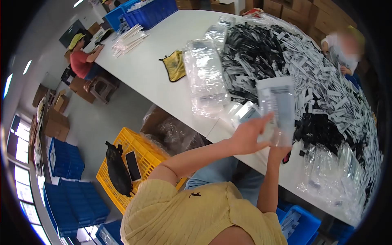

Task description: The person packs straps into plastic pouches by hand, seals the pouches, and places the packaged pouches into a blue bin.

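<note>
A clear plastic bag [281, 96] with grey print stands upright in front of me over the table's near side, slightly blurred. My right hand [280, 150] grips its lower end. My left hand [250, 135] is at the bag's left edge, thumb and index finger apart, fingertips overlapping the plastic. Just beyond the left hand, small printed packets [248, 112] lie on the table. Behind the bag spreads a large heap of black and white printed labels [322, 77]. A stack of clear plastic bags [205, 69] lies to the left of the heap.
More clear bags [332, 165] lie at the table's right. A yellow cloth pouch [174, 66] rests on the white table [157, 34]. Left of me, a yellow crate [122, 147] holds a black bag and phone. A person [81, 57] sits far left; another [343, 51] is across the heap.
</note>
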Available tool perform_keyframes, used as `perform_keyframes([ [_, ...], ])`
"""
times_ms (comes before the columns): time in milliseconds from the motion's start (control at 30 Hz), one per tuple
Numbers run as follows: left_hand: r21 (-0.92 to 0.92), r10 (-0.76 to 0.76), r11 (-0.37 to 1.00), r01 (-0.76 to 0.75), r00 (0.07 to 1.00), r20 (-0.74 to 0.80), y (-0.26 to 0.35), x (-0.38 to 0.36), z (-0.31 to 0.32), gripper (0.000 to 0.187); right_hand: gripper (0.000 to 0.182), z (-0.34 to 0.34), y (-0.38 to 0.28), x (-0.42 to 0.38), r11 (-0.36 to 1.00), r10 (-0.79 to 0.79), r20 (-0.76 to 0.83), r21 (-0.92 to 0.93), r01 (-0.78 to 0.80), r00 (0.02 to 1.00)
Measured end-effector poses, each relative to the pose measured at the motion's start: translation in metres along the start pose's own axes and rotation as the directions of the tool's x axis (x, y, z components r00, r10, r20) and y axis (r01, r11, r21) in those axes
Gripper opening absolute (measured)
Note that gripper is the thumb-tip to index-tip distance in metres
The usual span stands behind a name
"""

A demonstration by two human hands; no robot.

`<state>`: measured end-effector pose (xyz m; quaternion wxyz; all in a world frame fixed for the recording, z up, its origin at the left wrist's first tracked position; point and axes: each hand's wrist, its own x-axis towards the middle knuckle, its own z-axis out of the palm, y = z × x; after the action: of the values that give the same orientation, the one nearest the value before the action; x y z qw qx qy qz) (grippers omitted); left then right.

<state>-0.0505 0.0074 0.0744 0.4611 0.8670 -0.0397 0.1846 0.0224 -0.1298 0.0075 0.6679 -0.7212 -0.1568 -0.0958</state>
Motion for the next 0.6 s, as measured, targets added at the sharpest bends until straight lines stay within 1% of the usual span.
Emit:
perform_keyframes([
  [33, -0.084, -0.067, 0.995, 0.051, 0.976, -0.206, -0.013, 0.002, 0.003, 0.083, 0.012, 0.002, 0.001, -0.003, 0.996, -0.035, -0.003, 0.088, 0.036, 0.999],
  [67, -0.174, -0.144, 0.981, 0.08, 0.907, -0.395, -0.025, 0.004, 0.006, 0.086, 0.013, 0.004, 0.001, -0.007, 0.982, -0.065, -0.01, 0.175, 0.066, 0.998],
  [100, -0.558, -0.452, 0.798, 0.226, 0.838, -0.307, -0.022, 0.011, -0.002, 0.07, 0.014, 0.006, -0.001, -0.007, 0.974, -0.222, 0.078, -0.025, 0.224, 0.972],
  [133, -0.708, -0.515, 0.664, 0.242, 0.834, -0.198, -0.028, 0.011, -0.006, 0.061, 0.012, 0.011, -0.004, -0.009, 0.949, -0.307, 0.105, -0.034, 0.312, 0.946],
  [200, -0.911, -0.553, 0.319, 0.262, 0.832, 0.045, -0.037, 0.011, -0.014, 0.044, 0.01, 0.021, -0.02, -0.013, 0.872, -0.475, 0.152, -0.048, 0.487, 0.867],
  [233, -0.909, -0.537, 0.349, 0.228, 0.843, 0.005, -0.036, 0.007, -0.013, 0.026, 0.013, 0.015, -0.018, -0.013, 0.881, -0.42, 0.222, -0.135, 0.454, 0.88],
  [333, -0.973, -0.45, 0.017, 0.229, 0.871, 0.196, -0.031, 0.004, -0.016, 0.029, 0.023, 0.004, 0.013, -0.015, 0.949, -0.301, 0.197, -0.038, 0.314, 0.933],
  [367, -0.969, -0.452, 0.016, 0.245, 0.866, 0.212, -0.032, 0.003, -0.013, 0.031, 0.027, -0.005, 0.048, -0.013, 0.974, -0.197, 0.25, -0.056, 0.217, 0.948],
  [467, -0.879, -0.455, 0.405, 0.25, 0.889, 0.043, -0.034, 0.0, -0.003, 0.03, 0.025, -0.01, 0.052, -0.015, 0.929, -0.248, 0.19, -0.231, 0.289, 0.95],
  [533, -0.834, -0.447, 0.49, 0.254, 0.894, 0.009, -0.032, 0.0, -0.002, 0.028, 0.023, -0.015, 0.045, -0.019, 0.909, -0.265, 0.312, -0.234, 0.344, 0.912],
  [567, -0.808, -0.44, 0.531, 0.254, 0.898, -0.007, -0.031, 0.0, -0.001, 0.027, 0.023, -0.016, 0.052, -0.021, 0.882, -0.236, 0.35, -0.315, 0.351, 0.907],
  [600, -0.831, -0.458, 0.509, 0.225, 0.888, -0.039, -0.031, 0.002, 0.0, 0.023, 0.021, -0.017, 0.046, -0.022, 0.868, -0.246, 0.355, -0.334, 0.368, 0.902],
])
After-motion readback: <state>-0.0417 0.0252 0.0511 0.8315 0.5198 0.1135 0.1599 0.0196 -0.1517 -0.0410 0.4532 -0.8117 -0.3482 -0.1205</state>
